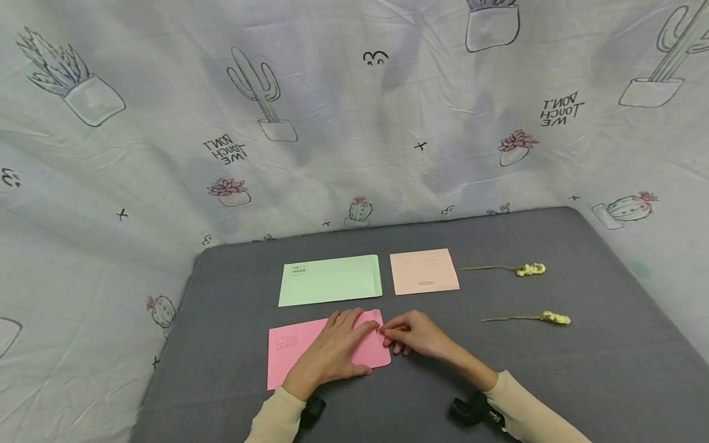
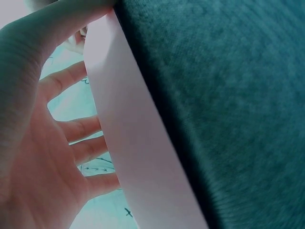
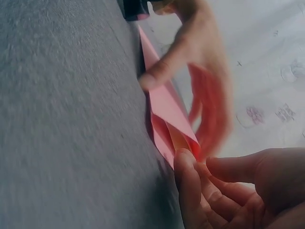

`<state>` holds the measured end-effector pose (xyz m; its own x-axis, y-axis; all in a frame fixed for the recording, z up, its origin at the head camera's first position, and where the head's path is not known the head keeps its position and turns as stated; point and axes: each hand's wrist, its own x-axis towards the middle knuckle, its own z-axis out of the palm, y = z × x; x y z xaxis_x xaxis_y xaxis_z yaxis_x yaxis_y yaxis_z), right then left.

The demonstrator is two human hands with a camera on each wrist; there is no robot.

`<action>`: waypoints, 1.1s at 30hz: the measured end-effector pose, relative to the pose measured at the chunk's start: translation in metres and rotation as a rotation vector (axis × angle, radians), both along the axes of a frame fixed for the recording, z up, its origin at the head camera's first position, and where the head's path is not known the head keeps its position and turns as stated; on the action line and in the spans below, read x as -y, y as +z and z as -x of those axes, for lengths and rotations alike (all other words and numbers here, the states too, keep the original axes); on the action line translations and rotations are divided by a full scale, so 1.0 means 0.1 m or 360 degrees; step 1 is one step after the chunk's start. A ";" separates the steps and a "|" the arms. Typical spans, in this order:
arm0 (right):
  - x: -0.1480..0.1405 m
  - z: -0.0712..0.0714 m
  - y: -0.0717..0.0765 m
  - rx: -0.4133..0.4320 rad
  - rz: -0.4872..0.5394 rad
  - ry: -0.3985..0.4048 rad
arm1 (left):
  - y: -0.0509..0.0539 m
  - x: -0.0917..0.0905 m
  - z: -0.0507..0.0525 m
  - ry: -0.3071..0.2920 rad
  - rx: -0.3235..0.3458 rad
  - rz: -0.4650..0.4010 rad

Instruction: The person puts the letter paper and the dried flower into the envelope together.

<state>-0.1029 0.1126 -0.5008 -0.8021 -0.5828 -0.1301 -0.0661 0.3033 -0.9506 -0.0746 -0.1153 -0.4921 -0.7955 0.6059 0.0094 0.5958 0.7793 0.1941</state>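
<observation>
One pink rectangular paper envelope [image 1: 290, 360], printed with a small box of red characters at its left end, lies on a dark grey cloth-covered table [image 1: 221, 369], nearest the person. One left hand [image 1: 335, 347], spread across the envelope, grips it between a thumb at the near edge and fingers at the far edge. One right hand [image 1: 415, 333], at the envelope's right end, fingers curled; thumb and fingertips pinch a narrow tan strip [image 3: 178, 137] that shows inside the parted mouth. The strip's full shape is hidden. Behind the pink piece: one long pale green paper envelope [image 1: 329, 283], dark printed box at upper left. Just beside it, to the right: one peach-coloured, nearly square paper piece [image 1: 423, 271], faint print. Further right, apart from each other: one upper thin-stemmed yellow flower [image 1: 530, 269] and one lower thin-stemmed yellow flower [image 1: 556, 317], both heads pointing right. Backdrop: one pale, wrinkled fabric sheet [image 1: 332, 172] patterned with potted cacti. Both forearms in cream sleeves [image 1: 279, 412].
</observation>
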 end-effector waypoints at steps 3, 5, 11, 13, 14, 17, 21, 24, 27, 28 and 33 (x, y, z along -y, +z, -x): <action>-0.09 0.03 0.02 -0.0040 -0.0028 -0.0038 | 0.00 0.00 0.00 0.0007 0.0003 0.0002; -0.16 0.05 0.04 -0.0058 -0.0032 -0.0065 | 0.00 0.00 0.00 0.0012 0.0002 -0.0002; -0.42 0.09 0.07 -0.0090 -0.0037 -0.0125 | 0.00 0.00 -0.01 0.0015 0.0001 -0.0024; -0.50 0.10 0.10 -0.0125 -0.0067 -0.0155 | 0.00 0.00 -0.01 0.0013 -0.0012 -0.0020; -0.54 0.11 0.11 -0.0147 -0.0084 -0.0174 | 0.00 -0.01 0.00 0.0012 -0.0019 -0.0018; -0.66 0.12 0.15 -0.0225 -0.0135 -0.0216 | 0.00 -0.01 0.01 0.0010 -0.0022 -0.0018; -0.82 0.14 0.18 -0.0289 -0.0164 -0.0229 | 0.01 -0.01 0.01 0.0014 -0.0002 -0.0019; -0.93 0.14 0.18 -0.0314 -0.0192 -0.0263 | 0.01 -0.02 0.01 0.0018 0.0005 -0.0020; -1.03 0.12 0.18 -0.0396 -0.0266 -0.0323 | 0.01 -0.02 0.01 0.0016 0.0007 -0.0019; -1.06 0.11 0.19 -0.0421 -0.0290 -0.0347 | 0.01 -0.02 0.01 0.0015 0.0007 -0.0018; -1.21 0.09 0.20 -0.0538 -0.0336 -0.0422 | 0.01 -0.02 0.02 0.0007 -0.0008 -0.0018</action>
<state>-0.1118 0.2341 -0.4805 -0.9374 -0.3410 0.0704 -0.2553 0.5357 -0.8049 -0.0762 -0.1136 -0.4910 -0.7983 0.6020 0.0199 0.5931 0.7799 0.2000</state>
